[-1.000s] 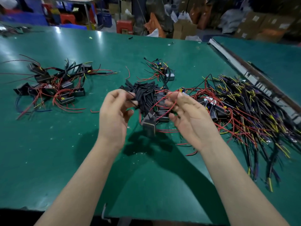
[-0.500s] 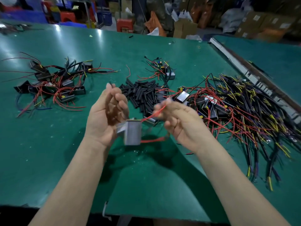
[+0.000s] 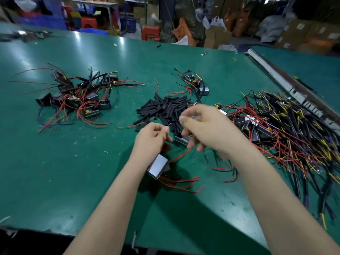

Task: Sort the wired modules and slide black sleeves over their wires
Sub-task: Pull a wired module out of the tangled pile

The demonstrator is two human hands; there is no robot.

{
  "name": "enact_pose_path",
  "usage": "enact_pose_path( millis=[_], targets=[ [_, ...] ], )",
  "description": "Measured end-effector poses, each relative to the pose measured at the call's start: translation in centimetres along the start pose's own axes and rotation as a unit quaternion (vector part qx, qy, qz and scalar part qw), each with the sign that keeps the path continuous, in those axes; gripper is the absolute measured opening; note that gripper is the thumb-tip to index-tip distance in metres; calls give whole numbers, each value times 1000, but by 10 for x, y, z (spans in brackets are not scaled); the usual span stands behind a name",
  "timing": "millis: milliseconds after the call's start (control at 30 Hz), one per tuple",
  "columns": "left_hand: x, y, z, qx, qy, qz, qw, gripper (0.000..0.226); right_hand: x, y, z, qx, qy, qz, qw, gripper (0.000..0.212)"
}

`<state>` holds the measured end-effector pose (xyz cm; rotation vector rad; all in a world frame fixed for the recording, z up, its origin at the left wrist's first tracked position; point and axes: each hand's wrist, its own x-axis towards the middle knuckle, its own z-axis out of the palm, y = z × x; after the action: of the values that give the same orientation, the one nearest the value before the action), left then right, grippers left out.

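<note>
Module (image 3: 157,166) now hangs lower under left hand (image 3: 151,139) (seemingly gripped).

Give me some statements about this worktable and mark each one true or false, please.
1. The pile of black sleeves lies between two heaps of wired modules. True.
2. The grey module under the left hand has blue wires. False: its wires are red.
3. The table has a red surface. False: it is green.
4. The biggest tangle of wires lies on the right side of the table. True.
5. The right hand rests flat on the table. False: it is raised, with the fingers curled, above the sleeves.
</note>
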<state>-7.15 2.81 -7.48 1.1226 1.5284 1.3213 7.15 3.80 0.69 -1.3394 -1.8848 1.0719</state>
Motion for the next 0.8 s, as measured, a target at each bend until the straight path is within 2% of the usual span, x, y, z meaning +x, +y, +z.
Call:
enact_pose_path(
  millis=[67,133,200,267,367,500,633,700,800],
  targets=[
    [0,0,0,-21,-8,-2,1000,18,19,-15,-2,-132,32,-46,990,14],
    [-1,3,0,-26,-5,-5,1000,19,45,-22,1,-291,63,-40,954,15],
    [0,4,1,-41,5,-27,999,20,65,-20,10,-408,32,8,912,18],
    [0,6,3,-61,12,-50,997,20,74,-11,20,-470,-35,31,882,8],
    [-1,9,3,-88,18,-64,994,20,84,2,30,-501,-79,44,861,22],
    [-5,13,0,-168,12,-48,985,17,92,7,35,-494,-88,56,863,19],
    [-8,20,-5,-291,-28,-87,952,10,95,13,40,-484,-95,55,868,18],
    [-9,23,-8,-341,-43,-104,933,7,96,14,41,-487,-105,55,865,25],
    [-10,26,-11,-388,-53,-111,913,6,94,7,32,-446,-93,46,889,35]
  ],
)
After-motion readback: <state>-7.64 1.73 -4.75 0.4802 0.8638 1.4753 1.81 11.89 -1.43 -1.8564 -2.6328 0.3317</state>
